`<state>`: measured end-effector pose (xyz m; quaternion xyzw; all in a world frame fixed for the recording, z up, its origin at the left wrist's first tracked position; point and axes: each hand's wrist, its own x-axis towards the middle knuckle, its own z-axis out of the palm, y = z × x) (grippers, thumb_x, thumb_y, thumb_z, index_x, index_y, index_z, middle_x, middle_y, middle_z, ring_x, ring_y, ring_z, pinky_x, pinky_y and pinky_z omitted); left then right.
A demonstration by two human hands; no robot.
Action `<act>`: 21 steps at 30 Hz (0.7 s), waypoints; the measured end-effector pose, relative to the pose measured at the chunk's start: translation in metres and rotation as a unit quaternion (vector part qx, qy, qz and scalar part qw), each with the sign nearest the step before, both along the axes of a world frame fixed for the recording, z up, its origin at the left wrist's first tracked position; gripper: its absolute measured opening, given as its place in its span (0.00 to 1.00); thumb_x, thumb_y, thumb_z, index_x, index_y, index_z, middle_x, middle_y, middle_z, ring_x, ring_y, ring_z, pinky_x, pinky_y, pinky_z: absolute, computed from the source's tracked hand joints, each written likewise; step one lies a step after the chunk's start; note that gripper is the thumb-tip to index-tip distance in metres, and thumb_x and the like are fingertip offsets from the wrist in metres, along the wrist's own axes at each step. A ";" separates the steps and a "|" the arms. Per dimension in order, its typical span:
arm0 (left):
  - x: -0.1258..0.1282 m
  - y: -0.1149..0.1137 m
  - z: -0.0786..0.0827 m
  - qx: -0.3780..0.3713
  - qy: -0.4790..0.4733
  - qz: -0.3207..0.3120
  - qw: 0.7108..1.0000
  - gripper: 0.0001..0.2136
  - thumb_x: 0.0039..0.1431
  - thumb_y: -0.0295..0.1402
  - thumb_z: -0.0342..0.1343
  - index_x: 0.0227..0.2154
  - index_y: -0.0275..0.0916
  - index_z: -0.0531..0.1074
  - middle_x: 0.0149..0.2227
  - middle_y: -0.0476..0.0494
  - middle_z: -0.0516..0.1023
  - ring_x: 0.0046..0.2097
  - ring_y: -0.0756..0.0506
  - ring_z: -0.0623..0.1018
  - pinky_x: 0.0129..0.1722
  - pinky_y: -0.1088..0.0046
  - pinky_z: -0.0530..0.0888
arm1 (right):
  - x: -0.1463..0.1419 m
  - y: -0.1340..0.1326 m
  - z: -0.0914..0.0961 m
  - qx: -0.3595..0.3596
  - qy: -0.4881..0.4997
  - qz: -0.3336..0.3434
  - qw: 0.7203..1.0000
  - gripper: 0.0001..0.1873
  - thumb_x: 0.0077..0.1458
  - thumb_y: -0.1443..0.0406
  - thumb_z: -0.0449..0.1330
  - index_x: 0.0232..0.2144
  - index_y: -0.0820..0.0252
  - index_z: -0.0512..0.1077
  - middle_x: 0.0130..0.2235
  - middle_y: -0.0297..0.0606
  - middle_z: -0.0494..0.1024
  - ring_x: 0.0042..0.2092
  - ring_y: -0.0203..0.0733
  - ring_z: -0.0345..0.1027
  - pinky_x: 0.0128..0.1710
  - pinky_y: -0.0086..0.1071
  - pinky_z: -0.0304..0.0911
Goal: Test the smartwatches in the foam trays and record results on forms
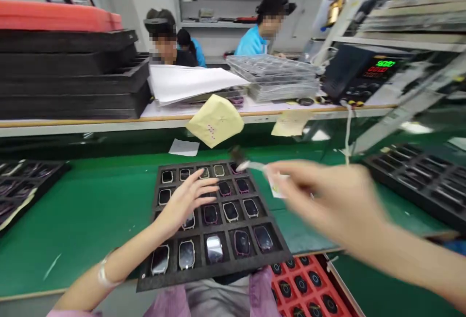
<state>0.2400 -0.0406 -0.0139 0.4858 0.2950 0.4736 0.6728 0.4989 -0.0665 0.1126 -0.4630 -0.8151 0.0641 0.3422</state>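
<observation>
A black foam tray (145, 278) with a grid of pockets lies on the green belt before me, each pocket holding a small rounded watch case (187, 254). My left hand (187, 199) rests flat on the tray's middle rows, fingers spread over the cases. My right hand (327, 200), blurred by motion, is raised to the right of the tray and pinches a thin tool (251, 164) with a small white tag, its tip near the tray's far right corner.
A red tray (329, 278) of round parts sits at my lap. More black trays lie at the left (22, 181) and right (425, 181). Beyond are a yellow paper (214, 120), stacked trays (69, 74), a power supply (364, 72) and two seated people.
</observation>
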 end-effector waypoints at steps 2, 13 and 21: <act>0.008 0.000 0.012 -0.069 -0.086 0.042 0.993 0.29 0.60 0.46 0.55 0.59 0.36 0.58 0.55 0.30 0.72 0.52 0.38 0.75 0.50 0.57 0.73 | -0.061 0.010 -0.039 -0.002 -0.087 0.102 0.991 0.16 0.65 0.64 0.47 0.32 0.54 0.74 0.19 0.34 0.72 0.17 0.39 0.61 0.17 0.33 0.54; -0.062 0.033 -0.031 -0.271 -0.244 0.109 0.925 0.14 0.65 0.32 0.50 0.41 0.22 0.74 0.39 0.29 0.80 0.42 0.44 0.81 0.46 0.71 0.76 | -0.136 0.131 -0.105 -0.132 0.005 0.233 0.963 0.20 0.68 0.59 0.46 0.29 0.58 0.72 0.29 0.36 0.78 0.31 0.41 0.74 0.31 0.32 0.68; -0.073 0.044 -0.064 -0.176 -0.038 -0.031 0.983 0.26 0.59 0.52 0.51 0.46 0.32 0.71 0.37 0.31 0.81 0.23 0.50 0.77 0.19 0.78 0.71 | -0.192 0.204 -0.178 -0.111 -0.148 0.360 0.914 0.10 0.61 0.66 0.54 0.43 0.57 0.73 0.47 0.43 0.76 0.48 0.48 0.69 0.48 0.42 0.65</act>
